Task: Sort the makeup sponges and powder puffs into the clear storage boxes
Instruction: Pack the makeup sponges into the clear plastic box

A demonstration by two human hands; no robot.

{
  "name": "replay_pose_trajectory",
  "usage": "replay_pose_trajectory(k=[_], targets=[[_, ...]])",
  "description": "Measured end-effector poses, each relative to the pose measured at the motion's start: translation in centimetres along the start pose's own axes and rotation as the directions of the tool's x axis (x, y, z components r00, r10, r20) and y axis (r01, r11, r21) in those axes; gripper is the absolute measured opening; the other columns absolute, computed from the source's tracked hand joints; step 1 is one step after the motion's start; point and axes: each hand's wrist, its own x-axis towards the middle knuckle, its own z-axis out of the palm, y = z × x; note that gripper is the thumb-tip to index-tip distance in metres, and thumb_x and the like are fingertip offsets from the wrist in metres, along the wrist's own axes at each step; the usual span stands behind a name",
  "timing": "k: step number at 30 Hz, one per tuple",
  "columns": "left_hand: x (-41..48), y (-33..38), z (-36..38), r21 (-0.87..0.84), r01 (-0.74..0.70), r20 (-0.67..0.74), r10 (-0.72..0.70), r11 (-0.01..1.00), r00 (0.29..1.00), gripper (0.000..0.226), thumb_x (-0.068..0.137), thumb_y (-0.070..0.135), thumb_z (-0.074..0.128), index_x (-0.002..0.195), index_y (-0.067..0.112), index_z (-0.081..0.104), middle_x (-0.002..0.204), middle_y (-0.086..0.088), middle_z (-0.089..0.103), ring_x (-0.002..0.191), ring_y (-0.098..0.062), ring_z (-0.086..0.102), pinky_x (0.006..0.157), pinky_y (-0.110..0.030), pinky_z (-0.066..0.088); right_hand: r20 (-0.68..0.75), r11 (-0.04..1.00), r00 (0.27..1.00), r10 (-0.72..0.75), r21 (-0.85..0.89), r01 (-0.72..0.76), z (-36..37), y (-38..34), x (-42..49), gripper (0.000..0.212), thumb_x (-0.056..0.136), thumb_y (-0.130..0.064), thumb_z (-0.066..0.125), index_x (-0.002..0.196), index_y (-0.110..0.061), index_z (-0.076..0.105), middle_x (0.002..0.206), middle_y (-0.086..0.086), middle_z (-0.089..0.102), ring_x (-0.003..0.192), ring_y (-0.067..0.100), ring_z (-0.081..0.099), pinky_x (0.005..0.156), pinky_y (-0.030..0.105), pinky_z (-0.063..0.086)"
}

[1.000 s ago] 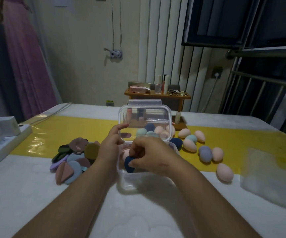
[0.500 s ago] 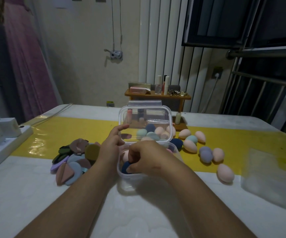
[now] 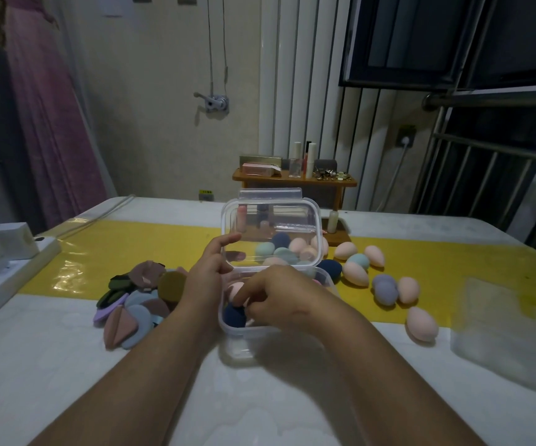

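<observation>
1. A clear plastic storage box (image 3: 247,331) is sitting on the white bench (image 3: 67,365), its far end overlapping a yellow runner (image 3: 125,249).
2. The box's hinged clear lid (image 3: 279,217) is standing upright at the far end of the box.
3. The left hand (image 3: 207,278) is reaching in from the box's left. Its fingers (image 3: 225,241) are pinching the lid's left edge, with the thumb showing through the plastic.
4. The right hand (image 3: 282,299) is sitting over the box opening. Its fingers (image 3: 250,292) are curling down and gripping a dark blue egg-shaped makeup sponge (image 3: 234,316).
5. That sponge is lying inside the box at the near-left corner, touching a pink sponge (image 3: 236,288) just behind it.
6. More sponges are showing through the lid. I cannot tell whether they are in the box or behind it.
7. Loose egg-shaped sponges (image 3: 355,273) in pink, teal, lilac and navy are lying right of the box, mostly on the runner.
8. A pile of flat powder puffs (image 3: 138,304) is lying just left of the box, beside the left wrist.
9. A white power strip (image 3: 6,268) is sitting far left of the box, at the bench edge.
</observation>
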Motion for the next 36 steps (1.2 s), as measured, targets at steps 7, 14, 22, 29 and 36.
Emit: replay_pose_trajectory(k=[7, 14, 22, 29, 36], targets=[[0.6, -0.7, -0.2, 0.013, 0.002, -0.006, -0.002, 1.0, 1.0, 0.057, 0.078, -0.006, 0.028, 0.112, 0.019, 0.067, 0.111, -0.016, 0.056, 0.086, -0.031, 0.06, 0.057, -0.033, 0.054, -0.076, 0.999, 0.997, 0.019, 0.049, -0.016, 0.0, 0.9, -0.6, 0.028, 0.094, -0.016, 0.059, 0.113, -0.03, 0.073, 0.104, -0.007, 0.069, 0.081, 0.003, 0.058, 0.065, 0.013, 0.044], [0.1, -1.1, 0.9, 0.039, -0.001, 0.032, 0.0, 0.999, 0.999, 0.057, 0.08, -0.007, 0.029, 0.115, 0.02, 0.064, 0.113, -0.014, 0.055, 0.087, -0.031, 0.061, 0.06, -0.034, 0.054, -0.104, 0.994, 0.992, 0.067, 0.094, -0.058, -0.8, 1.9, -1.7, 0.024, 0.093, -0.021, 0.059, 0.108, -0.032, 0.075, 0.107, -0.008, 0.069, 0.09, 0.008, 0.059, 0.07, 0.018, 0.046], [0.6, -1.4, 0.4, 0.118, -0.034, -0.013, 0.035, 0.992, 0.999, 0.055, 0.082, -0.003, 0.032, 0.107, 0.03, 0.068, 0.117, -0.015, 0.054, 0.107, -0.041, 0.058, 0.084, -0.048, 0.056, -0.4, 0.947, 0.859, 0.319, 0.157, -0.279, -4.3, 5.5, -3.5, 0.018, 0.083, -0.018, 0.061, 0.07, -0.026, 0.07, 0.079, -0.007, 0.069, 0.08, 0.014, 0.063, 0.068, 0.028, 0.051], [1.1, -1.7, 0.2, 0.114, -0.049, -0.022, 0.052, 0.992, 0.998, 0.054, 0.084, -0.003, 0.03, 0.107, 0.028, 0.067, 0.117, -0.015, 0.054, 0.102, -0.038, 0.059, 0.08, -0.046, 0.055, -0.237, 0.705, 0.702, 0.672, -0.086, -0.704, -5.4, 7.7, -3.8, 0.019, 0.089, -0.021, 0.053, 0.105, -0.029, 0.061, 0.148, 0.004, 0.044, 0.129, 0.023, 0.048, 0.103, 0.04, 0.045], [1.0, -1.7, 0.1, 0.106, -0.035, -0.022, 0.038, 0.994, 0.999, 0.053, 0.083, 0.0, 0.031, 0.11, 0.029, 0.067, 0.116, -0.014, 0.056, 0.103, -0.038, 0.061, 0.083, -0.047, 0.056, -0.053, 0.604, 0.614, 0.787, -0.129, -0.786, -5.0, 7.9, -4.4, 0.055, 0.085, -0.018, 0.055, 0.14, -0.021, 0.05, 0.128, 0.008, 0.055, 0.125, 0.033, 0.052, 0.106, 0.045, 0.044]])
